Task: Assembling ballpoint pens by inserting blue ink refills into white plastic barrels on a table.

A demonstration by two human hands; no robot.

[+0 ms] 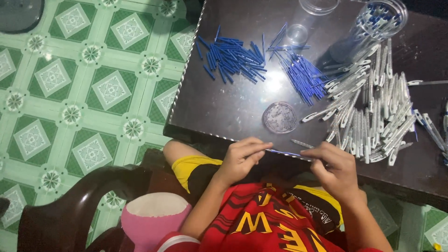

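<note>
The left hand (241, 157) and right hand (332, 167) each pinch an end of a thin blue pen refill (282, 152) at the near edge of the dark table (224, 107). Behind lie white pen barrels (373, 116), loose blue refills (231, 56) and a round clear lid (280, 117).

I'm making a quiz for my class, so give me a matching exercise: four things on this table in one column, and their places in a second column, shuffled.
Things:
1. Blue caps
2. White pen barrels
3. Round lid
4. Tall clear jar

Places:
A. Far right corner of the table, lying tilted
B. Flat near the front edge, just beyond the hands
C. Heaped on the right side
D. Piled at the far left

Pairs: 1-D, 2-C, 3-B, 4-A
</note>
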